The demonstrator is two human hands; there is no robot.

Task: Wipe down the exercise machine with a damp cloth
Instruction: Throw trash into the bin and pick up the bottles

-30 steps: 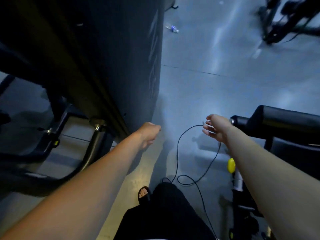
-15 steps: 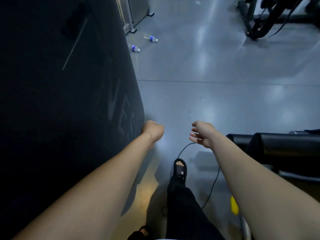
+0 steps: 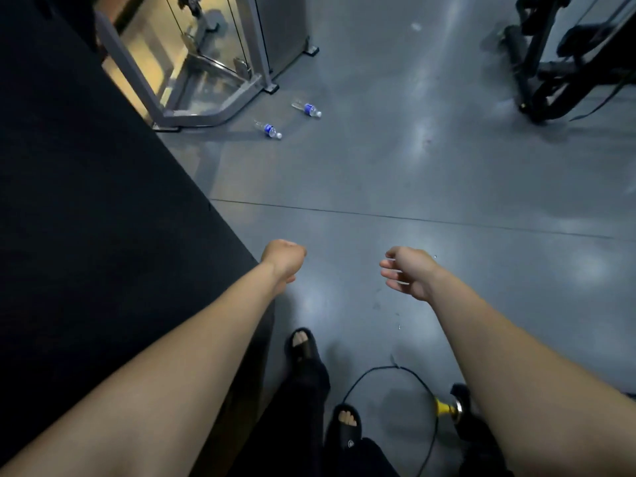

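Observation:
Both my bare arms reach forward over the grey floor. My left hand (image 3: 284, 258) is curled into a fist beside the corner of a large black padded surface (image 3: 96, 218) and holds nothing that I can see. My right hand (image 3: 407, 270) hangs with fingers loosely apart and empty. No cloth shows in the frame. A grey-framed cable machine (image 3: 206, 60) stands at the far left, and a black exercise machine (image 3: 568, 60) stands at the far right.
Two plastic water bottles (image 3: 268, 129) (image 3: 307, 109) lie on the floor near the grey frame. A black cable (image 3: 385, 373) loops by my sandalled feet (image 3: 303, 346), next to a yellow-and-chrome part (image 3: 447, 407) at the lower right. Open floor lies ahead.
My view has swung up and forward as I stepped on. The black padded rollers at the right have left the frame, and the bottles and grey frame have come closer. My right hand has loosened.

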